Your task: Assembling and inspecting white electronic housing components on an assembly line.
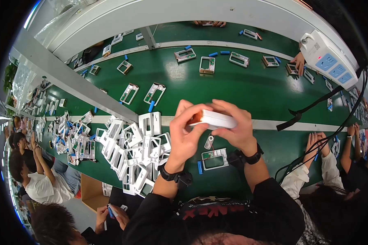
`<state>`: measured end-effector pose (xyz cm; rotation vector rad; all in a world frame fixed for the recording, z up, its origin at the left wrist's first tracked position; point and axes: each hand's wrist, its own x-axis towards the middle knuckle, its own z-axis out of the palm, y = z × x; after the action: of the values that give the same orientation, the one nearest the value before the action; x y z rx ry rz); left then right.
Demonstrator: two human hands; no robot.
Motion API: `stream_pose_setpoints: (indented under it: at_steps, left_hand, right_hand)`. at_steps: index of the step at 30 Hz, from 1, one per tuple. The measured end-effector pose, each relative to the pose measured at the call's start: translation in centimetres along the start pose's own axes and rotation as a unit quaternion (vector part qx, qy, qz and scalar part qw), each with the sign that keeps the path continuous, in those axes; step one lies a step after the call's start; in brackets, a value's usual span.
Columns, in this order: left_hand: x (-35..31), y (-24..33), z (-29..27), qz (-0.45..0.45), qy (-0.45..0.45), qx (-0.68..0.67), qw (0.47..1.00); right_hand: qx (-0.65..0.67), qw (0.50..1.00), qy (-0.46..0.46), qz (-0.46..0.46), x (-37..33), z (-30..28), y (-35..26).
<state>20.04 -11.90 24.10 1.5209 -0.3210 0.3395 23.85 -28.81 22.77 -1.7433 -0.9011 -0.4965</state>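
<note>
Both my hands are raised over the near strip of the green table, gripping one white plastic housing [220, 119] between them. My left hand [183, 134] closes on its left end, where an orange-copper patch shows inside. Around the right end my right hand [242, 126] is wrapped, thumb below and fingers over the top. Beneath them lies a white open frame [215, 159] with a bit of green circuit board. A blue cylindrical cell [200, 167] lies at its left, and a small white oval part [209, 142] sits above it.
To my left is a heap of white frames [129, 149], with a second pile [75, 139] of frames with boards beyond. Frames and blue cells [151, 106] are spread across the green belt [180, 85]. A power strip [329, 61] and black cables hang at right. Co-workers sit on both sides.
</note>
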Motion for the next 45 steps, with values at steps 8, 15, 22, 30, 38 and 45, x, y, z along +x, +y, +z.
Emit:
stream_pose_setpoints:
  at_steps: [8,15,22,30,38,45]
  left_hand:
    - [-0.2,-0.2,-1.2,0.05,-0.003,-0.092,0.994]
    - [-0.5,0.4,-0.7,0.023,0.009,-0.092,0.995]
    - [0.3,-2.3,0.0,-0.165,0.049,-0.067,0.983]
    - [1.5,-6.1,-0.2,-0.21,-0.04,0.183,0.96]
    - [1.3,-3.4,-1.8,-0.323,-0.103,0.052,0.939]
    - [1.3,-1.7,-3.6,-0.273,-0.097,0.067,0.955]
  right_hand:
    - [0.143,0.988,0.047,0.008,-0.7,0.4,-1.4]
    - [0.114,0.993,0.024,0.015,-0.8,-0.2,-2.5]
    - [0.217,0.899,0.026,0.38,-0.8,0.2,-0.2]
    - [-0.011,0.878,-0.135,0.46,-1.3,-1.5,3.9]
    - [0.274,0.787,-0.104,0.543,-1.0,-0.6,1.0]
    - [0.354,0.778,-0.119,0.506,-3.2,2.0,2.3]
